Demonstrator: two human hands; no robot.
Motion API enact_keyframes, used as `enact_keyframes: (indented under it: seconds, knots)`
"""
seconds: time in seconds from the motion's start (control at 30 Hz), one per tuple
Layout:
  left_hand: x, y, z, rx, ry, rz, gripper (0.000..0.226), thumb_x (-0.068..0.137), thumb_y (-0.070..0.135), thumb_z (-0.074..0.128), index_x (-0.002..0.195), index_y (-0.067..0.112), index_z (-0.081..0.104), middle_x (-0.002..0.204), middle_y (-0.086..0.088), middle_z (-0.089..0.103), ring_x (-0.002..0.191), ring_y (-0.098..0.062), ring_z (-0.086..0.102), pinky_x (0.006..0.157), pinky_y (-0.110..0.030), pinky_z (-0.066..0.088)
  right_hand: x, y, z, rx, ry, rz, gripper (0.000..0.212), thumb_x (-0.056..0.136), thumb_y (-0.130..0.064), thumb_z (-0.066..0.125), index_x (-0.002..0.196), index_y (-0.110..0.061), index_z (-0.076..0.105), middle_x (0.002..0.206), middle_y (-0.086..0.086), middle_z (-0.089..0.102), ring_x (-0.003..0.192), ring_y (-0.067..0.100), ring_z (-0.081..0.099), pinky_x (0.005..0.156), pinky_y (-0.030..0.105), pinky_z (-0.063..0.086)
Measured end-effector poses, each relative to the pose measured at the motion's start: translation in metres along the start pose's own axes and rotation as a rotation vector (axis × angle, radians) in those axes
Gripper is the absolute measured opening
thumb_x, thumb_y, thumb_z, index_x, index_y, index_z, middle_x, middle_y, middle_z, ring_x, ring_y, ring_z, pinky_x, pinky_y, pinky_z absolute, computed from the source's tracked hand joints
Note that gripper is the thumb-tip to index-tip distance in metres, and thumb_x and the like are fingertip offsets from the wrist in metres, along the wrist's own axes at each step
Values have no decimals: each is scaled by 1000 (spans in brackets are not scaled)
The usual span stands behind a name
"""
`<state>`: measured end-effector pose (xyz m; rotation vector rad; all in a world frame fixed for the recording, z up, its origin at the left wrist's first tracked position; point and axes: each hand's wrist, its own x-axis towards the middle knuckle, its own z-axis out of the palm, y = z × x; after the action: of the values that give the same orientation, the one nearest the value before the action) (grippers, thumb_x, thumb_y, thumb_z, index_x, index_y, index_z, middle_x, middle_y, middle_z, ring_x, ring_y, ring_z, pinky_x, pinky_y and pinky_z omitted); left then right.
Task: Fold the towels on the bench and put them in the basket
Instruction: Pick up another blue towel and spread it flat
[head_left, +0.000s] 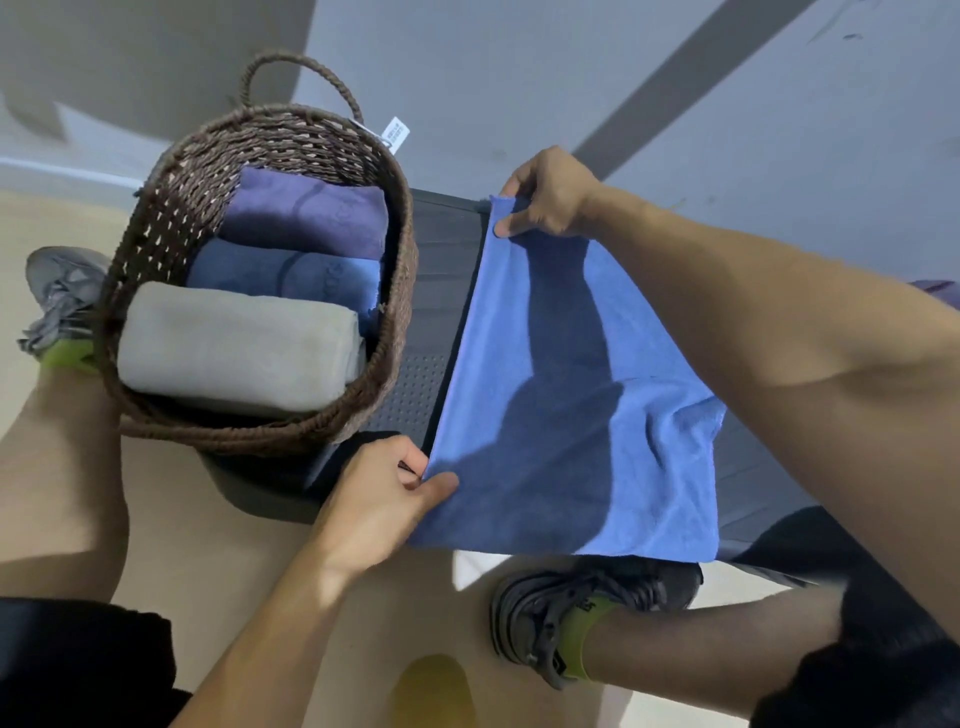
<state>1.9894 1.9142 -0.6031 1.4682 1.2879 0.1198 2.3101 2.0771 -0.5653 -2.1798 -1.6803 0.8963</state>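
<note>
1. One blue towel (571, 395) lies spread across the dark counter (441, 291), its near edge hanging a little over the counter's front.
2. The left hand (379, 499) pinches the towel's near left corner, thumb on top and fingers curled under the cloth.
3. The right hand (550, 195) pinches the far left corner, fingers curled over the edge and thumb pressed against the cloth.
4. Between the two hands the towel's left edge runs in a straight, taut line; the right side of the towel is wrinkled.
5. The shadow of the right arm falls across the middle of the towel.
6. One brown woven basket (156, 249) stands on the left end of the counter, just beside the towel but not touching it. It has one looped handle (301, 73) at the far side and a white tag (395, 134) hanging near it.
7. Three folded towels lie side by side in the basket: one purple towel (311, 213) farthest away, one dark blue towel (291, 278) in the middle, one grey towel (234, 343) nearest.
8. Two grey shoes show on the floor: one shoe (57, 291) left of the basket, the other shoe (571, 603) below the towel's near edge. Both are worn with green socks.
9. A small scrap of purple cloth (935, 288) shows at the right edge, behind the right arm; what it is cannot be told.
</note>
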Motion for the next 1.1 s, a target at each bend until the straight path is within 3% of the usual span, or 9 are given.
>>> enact_keyframes:
  seconds: [0.13,0.3,0.4,0.53,0.63,0.73,0.83,0.93,1.1]
  knots:
    - [1,-5,-5,-2,-26,-18,29,80,29,79,77,8,60,64,-17,68,52,-16,49,53,-32,37,8,-6,17,37,59,-50,26,74,-21,86,96,-13,77,70,-13,62,58,-5,51,53,1,37]
    - [-3,1,-7,158,-28,48,46,81,36,75,67,0,49,53,-10,46,53,-14,30,52,-30,27,-4,-5,24,95,188,-31,46,70,-31,88,109,-13,69,83,-6,64,74,9,57,69,10,47]
    - [-4,9,-6,243,16,71,49,79,42,71,70,-1,49,57,-11,45,53,-17,35,49,-39,34,-34,-2,14,106,278,-79,50,72,-31,85,114,-14,64,95,-3,62,80,11,55,75,17,45]
    - [-1,25,-3,317,117,23,40,81,40,71,79,2,57,65,-14,59,54,-26,47,48,-38,46,-109,28,-7,-13,233,-91,28,77,-18,78,102,-12,66,93,1,66,82,17,59,80,33,50]
    - [2,36,-7,447,155,-16,31,82,37,70,78,9,58,63,-4,61,59,-23,58,55,-34,49,-170,71,-18,-87,158,140,30,78,-24,79,104,-15,68,95,1,69,89,21,65,83,33,52]
    - [-1,47,-9,662,235,21,26,83,41,67,90,18,56,80,2,64,80,-26,63,64,-35,47,-221,112,-17,-61,169,350,34,81,-31,79,107,-14,67,99,-1,68,94,20,64,83,30,49]
    - [4,65,4,718,331,230,29,83,36,68,99,16,54,91,0,54,86,-29,58,66,-35,40,-239,133,-10,41,257,467,28,81,-38,78,94,-16,67,90,-1,68,87,19,64,74,26,43]
    - [35,89,24,572,224,467,29,84,21,72,107,8,62,107,-10,58,101,-29,56,89,-39,45,-225,135,-11,197,279,566,39,82,-45,73,71,-9,64,77,11,72,74,27,70,61,29,46]
    - [120,125,45,717,191,555,45,90,19,64,128,-3,54,134,-20,52,129,-36,45,109,-45,34,-204,138,-13,228,335,596,48,87,-45,67,58,-11,51,56,7,60,58,25,65,53,27,47]
